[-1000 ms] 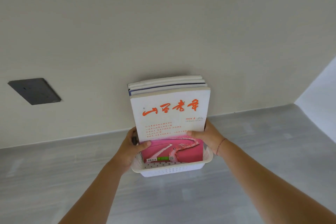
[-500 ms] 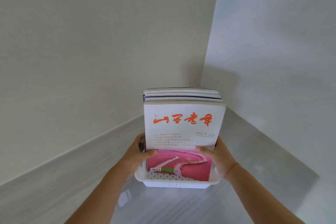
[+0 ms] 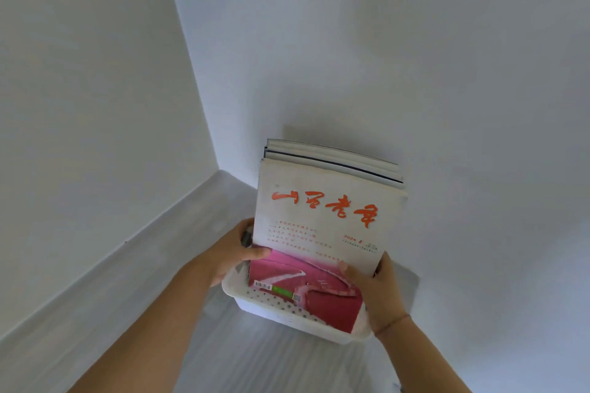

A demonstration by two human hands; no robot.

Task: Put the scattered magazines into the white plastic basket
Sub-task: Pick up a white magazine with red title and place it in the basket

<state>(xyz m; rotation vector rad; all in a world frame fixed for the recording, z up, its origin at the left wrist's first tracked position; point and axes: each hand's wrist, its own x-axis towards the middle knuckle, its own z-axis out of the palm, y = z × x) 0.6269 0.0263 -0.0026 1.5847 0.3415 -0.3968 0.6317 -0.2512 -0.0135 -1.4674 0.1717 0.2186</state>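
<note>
Walls: two pale, plain surfaces, met in a vertical corner seen at upper left of centre.

Floor: grey, wood-grained, glossy; bounded by a grey skirting along the left wall, run back into the corner.

Magazines: a stack of several, stood upright on their lower edges in the basket, tilted slightly to the right. The front cover is shown white with orange-red brush characters above, pink artwork below; a barcode label and a green sticker are carried near its bottom edge. Dark-edged and white spines are seen behind it. The stack is placed close to the right wall, near the floor's corner.

Basket: white plastic, perforated wall, held low over the floor; whether it is touching the floor cannot be told.

Left hand: closed around the basket's left rim, thumb pressed on the front cover.

Right hand: closed on the basket's right end, thumb laid across the cover's lower right; a thin cord is worn at the wrist.
</note>
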